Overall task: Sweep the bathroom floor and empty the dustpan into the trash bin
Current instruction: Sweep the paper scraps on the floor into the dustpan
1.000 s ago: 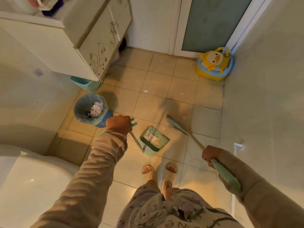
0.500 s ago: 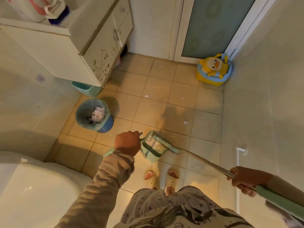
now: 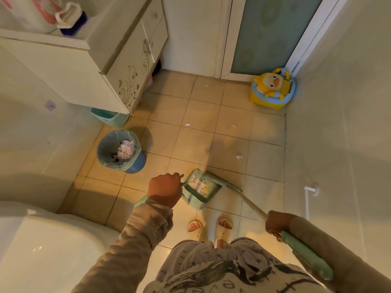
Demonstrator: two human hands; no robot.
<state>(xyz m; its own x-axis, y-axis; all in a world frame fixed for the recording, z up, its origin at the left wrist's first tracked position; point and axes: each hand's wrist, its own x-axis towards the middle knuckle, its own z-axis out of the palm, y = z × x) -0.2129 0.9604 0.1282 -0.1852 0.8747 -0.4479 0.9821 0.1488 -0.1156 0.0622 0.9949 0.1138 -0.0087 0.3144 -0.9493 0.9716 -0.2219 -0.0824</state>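
A mint-green dustpan (image 3: 200, 190) stands on the tiled floor just ahead of my feet, with paper scraps inside. My left hand (image 3: 165, 189) grips its handle, to the pan's left. My right hand (image 3: 276, 225) is closed around the long broom handle (image 3: 251, 205), whose green head (image 3: 222, 182) lies against the pan's right rim. A blue trash bin (image 3: 121, 152) lined with a green bag and holding crumpled paper stands to the left of the pan. Small paper bits (image 3: 239, 157) lie scattered on the tiles farther ahead.
A white vanity cabinet (image 3: 110, 66) hangs at the upper left, with a teal basin (image 3: 109, 117) beneath it. A yellow duck potty (image 3: 273, 88) sits in the far right corner by the frosted door (image 3: 273, 32). A white toilet (image 3: 46, 250) fills the lower left. Walls close in on both sides.
The broom head swept back from the tiles ahead and now rests against the dustpan's rim. My right hand pulled back and right along the handle. The dustpan stayed roughly in place.
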